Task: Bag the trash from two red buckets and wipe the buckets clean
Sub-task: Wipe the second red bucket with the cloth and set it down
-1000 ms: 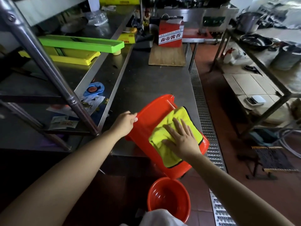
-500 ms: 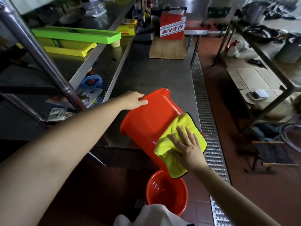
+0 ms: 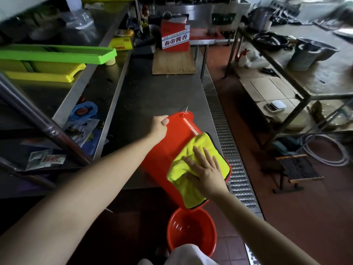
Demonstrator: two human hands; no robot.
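A red bucket (image 3: 168, 150) lies tilted on its side at the near edge of the steel counter (image 3: 152, 96), its far end toward the back. My left hand (image 3: 159, 127) grips that far end, fingers curled over it. My right hand (image 3: 205, 169) presses flat, fingers spread, on a yellow cloth (image 3: 191, 180) draped over the bucket's outer wall. A second red bucket (image 3: 191, 228) stands upright on the floor just below, open and showing no contents.
A wooden board (image 3: 173, 63) and a red carton (image 3: 174, 38) sit at the counter's far end. Green and yellow trays (image 3: 57, 54) lie on the left shelf behind a steel post (image 3: 38, 119). A floor drain grate (image 3: 227, 142) runs along the right; a small stool (image 3: 298, 169) stands beyond.
The bucket has been turned and tipped under my hands. My left hand shifted from its side up to its far end. My right hand slid the cloth across the wall.
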